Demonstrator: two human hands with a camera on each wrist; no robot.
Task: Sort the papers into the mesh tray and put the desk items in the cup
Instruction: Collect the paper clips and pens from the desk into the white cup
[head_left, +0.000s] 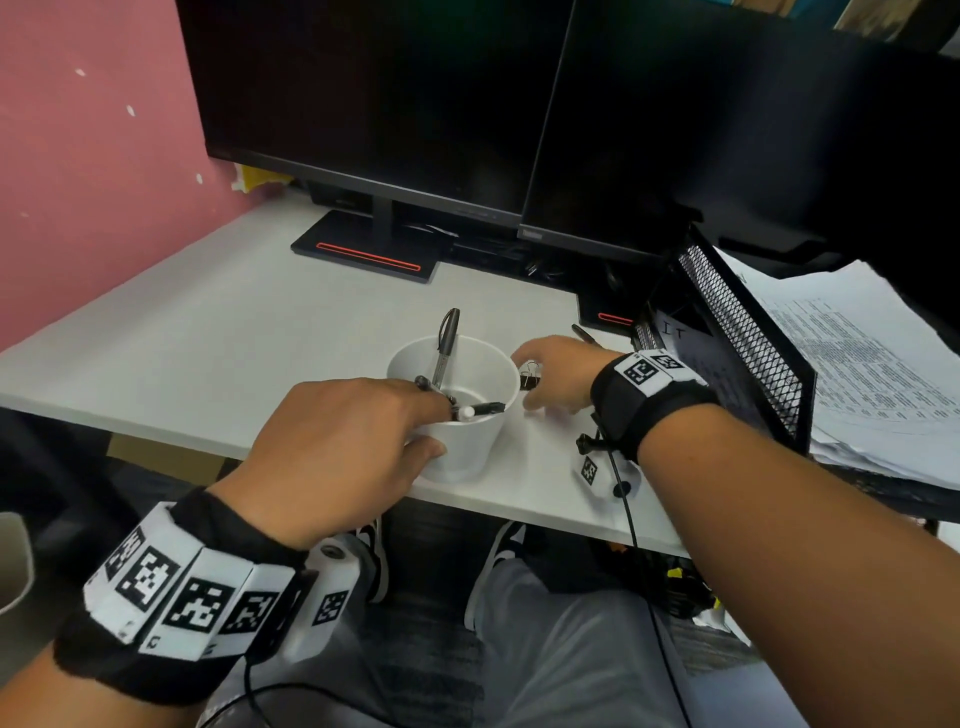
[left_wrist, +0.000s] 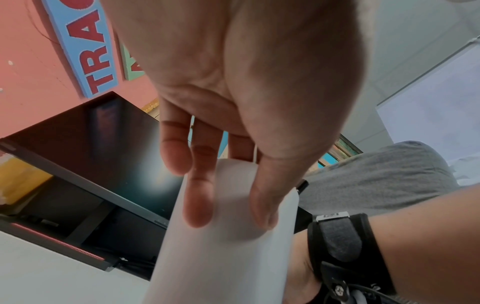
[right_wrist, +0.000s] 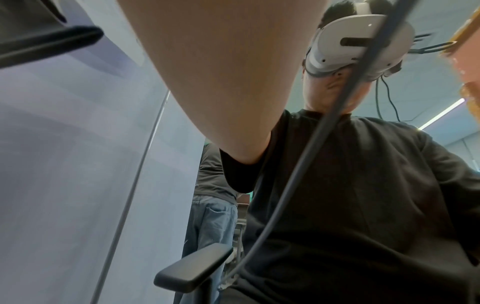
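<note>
A white cup (head_left: 462, 441) stands near the desk's front edge with black markers (head_left: 445, 345) in it; one lies across the rim. My left hand (head_left: 337, 447) grips the cup from the left, thumb on the near wall and fingers at the rim. The left wrist view shows those fingers (left_wrist: 200, 197) against the cup (left_wrist: 228, 246). Just right of the cup my right hand (head_left: 558, 371) pinches a black binder clip (head_left: 530, 378) at rim height. The black mesh tray (head_left: 748, 332) stands at the right with a stack of printed papers (head_left: 878, 374). The right wrist view shows only my forearm.
Two dark monitors (head_left: 374, 88) on stands (head_left: 369, 249) fill the back of the white desk (head_left: 208, 322). A black pen (head_left: 586, 335) lies behind my right hand. A pink wall (head_left: 88, 156) bounds the left. Another person (right_wrist: 213, 195) stands behind my chair's armrest (right_wrist: 192, 271).
</note>
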